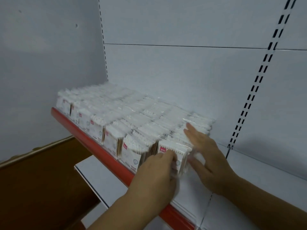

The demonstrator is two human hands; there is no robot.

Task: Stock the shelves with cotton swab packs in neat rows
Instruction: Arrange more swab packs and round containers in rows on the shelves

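Rows of clear cotton swab packs [126, 117] with white tips and small pink labels fill the left part of a white shelf [245, 183] with a red front strip [93, 143]. My left hand [156, 178] grips the front of the rightmost front pack [172, 151], fingers curled over its face. My right hand [206, 156] lies with straight fingers flat against the right side of that last row, touching the packs. The hands are slightly blurred.
The shelf's right part is bare white board. A slotted upright [259, 77] runs down the white back panel [182, 67]. A lower white shelf [99, 178] and a brown floor [41, 185] lie below left.
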